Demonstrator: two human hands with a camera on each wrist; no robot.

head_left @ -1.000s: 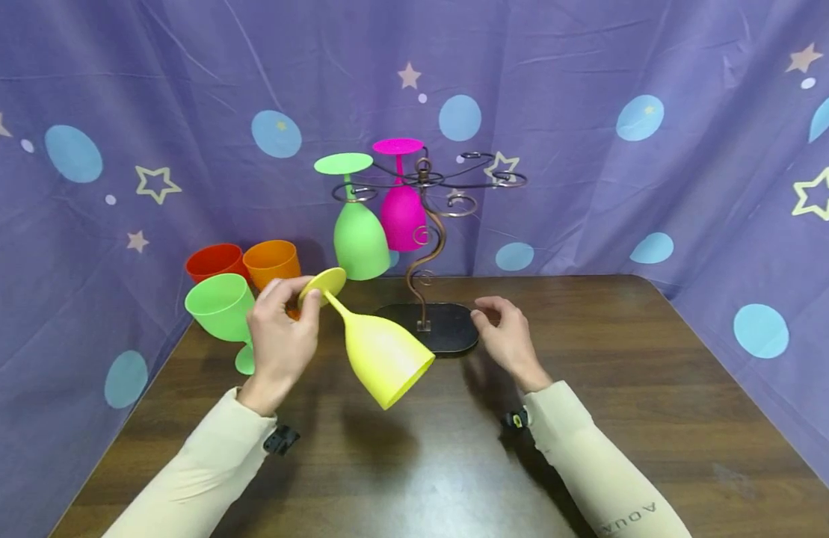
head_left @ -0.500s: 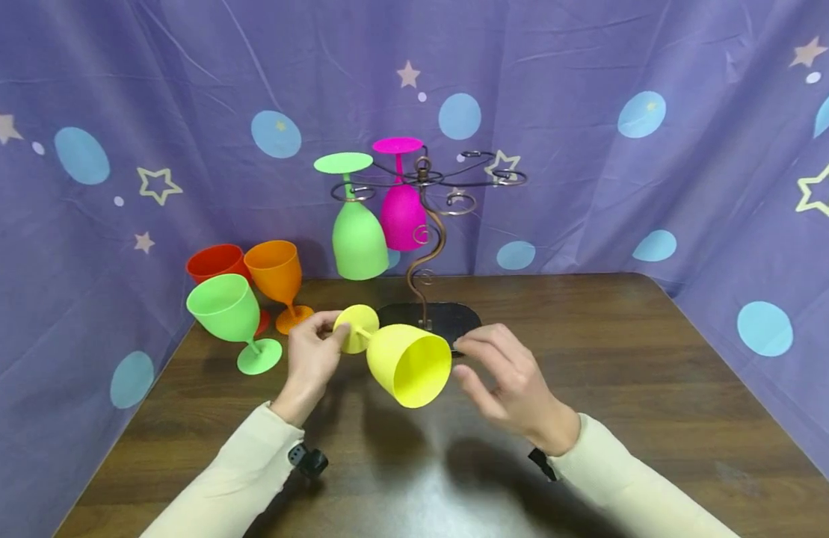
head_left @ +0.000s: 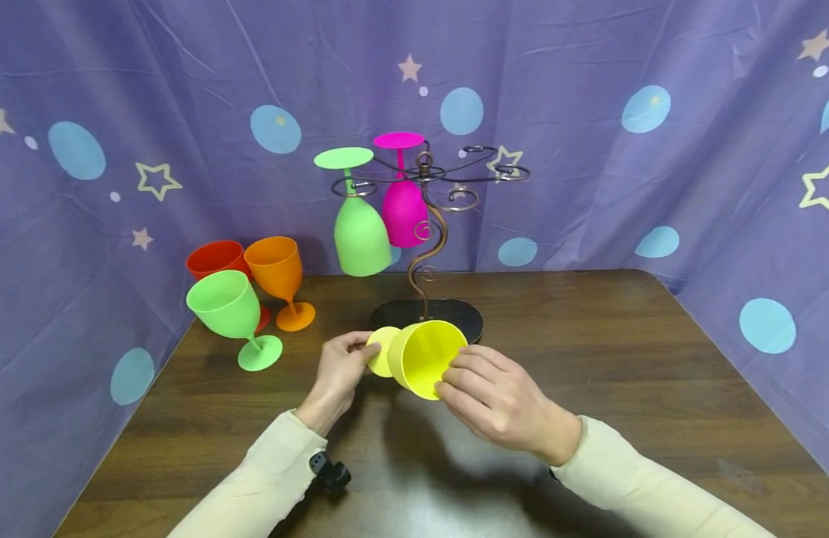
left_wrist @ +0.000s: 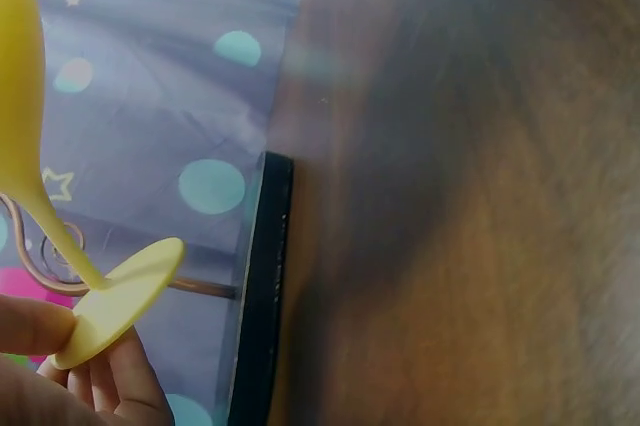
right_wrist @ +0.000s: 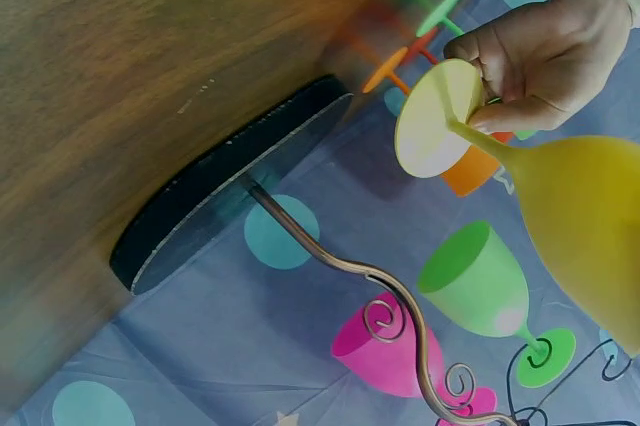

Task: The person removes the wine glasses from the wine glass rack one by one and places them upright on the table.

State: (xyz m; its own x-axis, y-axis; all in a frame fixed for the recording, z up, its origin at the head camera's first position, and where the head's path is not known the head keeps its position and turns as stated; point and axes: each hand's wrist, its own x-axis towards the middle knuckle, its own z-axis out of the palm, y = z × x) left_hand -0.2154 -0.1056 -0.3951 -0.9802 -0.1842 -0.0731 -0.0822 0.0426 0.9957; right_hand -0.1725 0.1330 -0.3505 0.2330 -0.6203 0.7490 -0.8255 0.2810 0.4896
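A yellow plastic goblet (head_left: 430, 357) is held tilted above the table, its mouth facing me. My left hand (head_left: 339, 373) pinches the edge of its round foot between thumb and fingers, seen up close in the left wrist view. At the right side of the rim, my right hand (head_left: 500, 400) has its curled fingers on the bowl; its thumb is hidden. Behind stands a bronze metal goblet rack (head_left: 441, 232) with curled arms. From its left arms hang a green goblet (head_left: 362, 237) and a magenta goblet (head_left: 404, 213), both upside down.
On the left of the wooden table (head_left: 623, 359) stand a red goblet (head_left: 215, 258), an orange goblet (head_left: 276, 269) and another green goblet (head_left: 227, 306), all upright. The rack's black oval base (head_left: 468, 317) sits just behind my hands. A purple curtain (head_left: 555, 67) surrounds the table.
My left hand has moved right and lower, turning the yellow goblet's mouth towards me. My right hand has come from beside the rack's base to the goblet's rim.
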